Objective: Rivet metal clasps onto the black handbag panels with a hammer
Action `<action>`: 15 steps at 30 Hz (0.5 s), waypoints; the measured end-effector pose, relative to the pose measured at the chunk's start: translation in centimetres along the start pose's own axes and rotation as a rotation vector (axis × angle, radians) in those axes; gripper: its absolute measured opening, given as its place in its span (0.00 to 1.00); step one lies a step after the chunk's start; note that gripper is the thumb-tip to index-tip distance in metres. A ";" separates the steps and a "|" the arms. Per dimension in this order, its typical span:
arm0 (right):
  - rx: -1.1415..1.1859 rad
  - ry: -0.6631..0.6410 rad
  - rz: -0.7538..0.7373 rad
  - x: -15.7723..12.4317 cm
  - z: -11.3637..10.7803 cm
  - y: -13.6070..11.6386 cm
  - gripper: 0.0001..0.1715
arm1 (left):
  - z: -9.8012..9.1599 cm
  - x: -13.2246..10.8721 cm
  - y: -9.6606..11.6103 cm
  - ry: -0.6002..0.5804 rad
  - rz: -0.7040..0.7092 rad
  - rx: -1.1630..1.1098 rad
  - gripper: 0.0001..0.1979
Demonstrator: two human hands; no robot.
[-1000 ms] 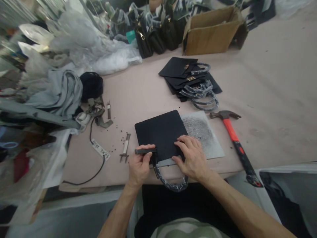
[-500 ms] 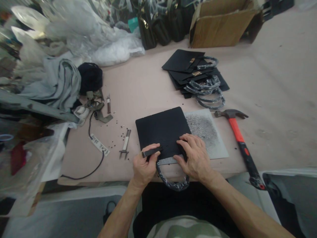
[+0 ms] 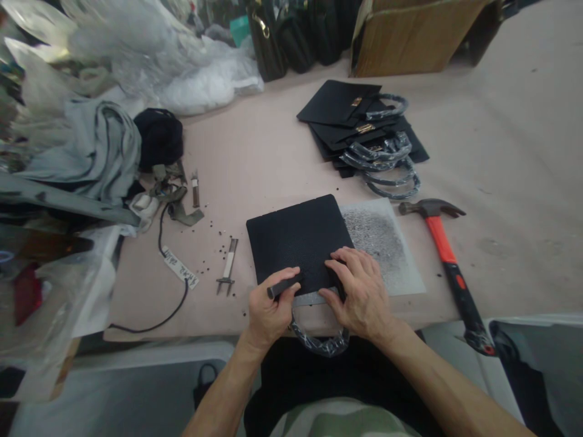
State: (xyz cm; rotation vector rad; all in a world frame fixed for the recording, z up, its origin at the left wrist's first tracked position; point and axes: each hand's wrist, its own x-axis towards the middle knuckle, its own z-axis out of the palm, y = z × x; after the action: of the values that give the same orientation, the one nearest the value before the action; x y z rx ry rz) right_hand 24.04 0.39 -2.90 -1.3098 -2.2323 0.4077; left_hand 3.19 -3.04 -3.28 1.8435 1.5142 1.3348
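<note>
A black bag panel (image 3: pixel 296 237) lies on the table with its plastic-wrapped handle (image 3: pixel 321 346) hanging over the near edge. In my left hand (image 3: pixel 272 306), a dark metal punch (image 3: pixel 282 286) is pinched between thumb and fingers. It is tilted low over the panel's near left part, and its tip is hidden by the fingers. My right hand (image 3: pixel 357 291) grips the panel's near right edge, fingers on top and thumb at the edge by the handle's base. Beneath the panel, a pale board (image 3: pixel 412 279) covered in dark marks sticks out to the right.
A claw hammer (image 3: pixel 449 261) with a red and black grip lies at the right. Behind is a pile of black panels (image 3: pixel 337 103) with wrapped handles, near a cardboard box (image 3: pixel 410 42). A pronged tool (image 3: pixel 228 264) and black bits lie left; cloth (image 3: pixel 100 145) and plastic crowd the far left.
The view has shifted slightly. The punch in my left hand has tipped and moved a little to the right. My right hand keeps its place on the panel.
</note>
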 end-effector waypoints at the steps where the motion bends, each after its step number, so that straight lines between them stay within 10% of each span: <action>1: 0.003 -0.003 0.005 0.0 0.0 0.0 0.23 | 0.0 0.0 0.0 -0.003 0.002 -0.004 0.09; 15: 0.016 -0.023 0.024 0.1 -0.2 -0.1 0.22 | 0.5 0.1 0.2 0.044 -0.024 0.082 0.07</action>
State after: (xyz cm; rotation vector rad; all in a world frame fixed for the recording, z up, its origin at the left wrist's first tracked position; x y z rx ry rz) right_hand 24.05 0.42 -2.71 -1.3314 -2.2295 0.4500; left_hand 3.68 -2.86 -3.32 1.8501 1.6309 1.3295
